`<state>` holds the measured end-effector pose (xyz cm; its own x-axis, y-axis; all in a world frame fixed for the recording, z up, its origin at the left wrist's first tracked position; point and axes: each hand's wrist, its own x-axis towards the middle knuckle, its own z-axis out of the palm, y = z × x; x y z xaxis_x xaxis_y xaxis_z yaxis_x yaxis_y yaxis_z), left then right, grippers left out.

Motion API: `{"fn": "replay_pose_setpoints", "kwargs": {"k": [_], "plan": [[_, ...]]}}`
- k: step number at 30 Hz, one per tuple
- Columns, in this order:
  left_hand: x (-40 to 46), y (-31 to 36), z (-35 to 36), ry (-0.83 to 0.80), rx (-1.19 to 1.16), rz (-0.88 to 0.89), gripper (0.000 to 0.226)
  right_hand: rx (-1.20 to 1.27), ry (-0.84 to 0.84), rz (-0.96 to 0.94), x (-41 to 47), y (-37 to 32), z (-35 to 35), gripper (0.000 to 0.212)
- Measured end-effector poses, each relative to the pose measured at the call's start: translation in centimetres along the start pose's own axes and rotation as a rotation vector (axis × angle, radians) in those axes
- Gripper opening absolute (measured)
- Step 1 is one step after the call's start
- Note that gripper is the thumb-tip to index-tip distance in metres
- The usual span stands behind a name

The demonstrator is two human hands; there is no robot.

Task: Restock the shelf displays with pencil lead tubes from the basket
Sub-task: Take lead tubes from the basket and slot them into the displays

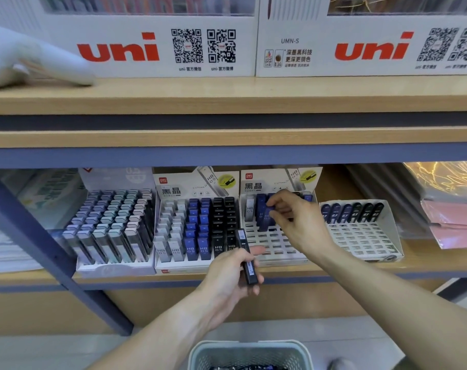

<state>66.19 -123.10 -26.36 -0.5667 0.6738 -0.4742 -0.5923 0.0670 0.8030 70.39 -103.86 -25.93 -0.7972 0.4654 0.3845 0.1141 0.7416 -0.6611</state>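
Note:
My right hand [299, 220] pinches a blue lead tube [267, 214] at the back rows of a mostly empty white display tray [277, 247] on the lower shelf. In front of that tray, my left hand [227, 279] grips a black lead tube [247, 256] that points up and away. To the left stands a full display [197, 225] of grey, blue and black HB 0.5 tubes. At the bottom edge a grey-green basket [249, 352] shows dark tubes inside.
A pastel tube display [112, 222] fills the left of the shelf, and a white tray [360, 231] with one back row of dark tubes sits to the right. Pink folders [451, 222] lie far right. White uni boxes [173, 46] stand on the upper wooden shelf [227, 102].

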Motion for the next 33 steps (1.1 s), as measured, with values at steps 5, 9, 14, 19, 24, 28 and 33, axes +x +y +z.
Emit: {"fn": "replay_pose_setpoints", "kwargs": {"k": [5, 9, 14, 19, 24, 28, 33], "plan": [[-0.2, 0.0, -0.1, -0.046, -0.003, 0.013, 0.038, -0.016, 0.024, -0.007, 0.5, -0.3, 0.5, 0.02], [-0.3, 0.2, -0.2, -0.089, -0.078, 0.026, 0.051, -0.021, -0.022, -0.007, 0.5, -0.7, 0.9, 0.019], [-0.4, 0.2, -0.3, -0.002, -0.056, 0.087, 0.033, -0.144, -0.009, 0.006, 0.6, -0.1, 1.3, 0.024], [-0.6, 0.2, -0.3, 0.026, 0.021, 0.118, 0.021, -0.221, 0.003, 0.026, 0.6, -0.7, 0.8, 0.03], [-0.2, -0.1, -0.4, 0.09, 0.095, 0.138, 0.036, 0.304, -0.192, 0.336, -0.6, -4.2, -1.1, 0.008], [0.3, -0.5, -0.1, 0.107, 0.117, 0.152, 0.033, 0.388, -0.331, 0.358, -2.4, -4.6, -2.3, 0.02], [0.5, -0.9, 0.6, 0.103, 0.234, 0.232, 0.022, 0.447, -0.16, 0.435, -2.4, -2.9, -3.7, 0.021]]}}
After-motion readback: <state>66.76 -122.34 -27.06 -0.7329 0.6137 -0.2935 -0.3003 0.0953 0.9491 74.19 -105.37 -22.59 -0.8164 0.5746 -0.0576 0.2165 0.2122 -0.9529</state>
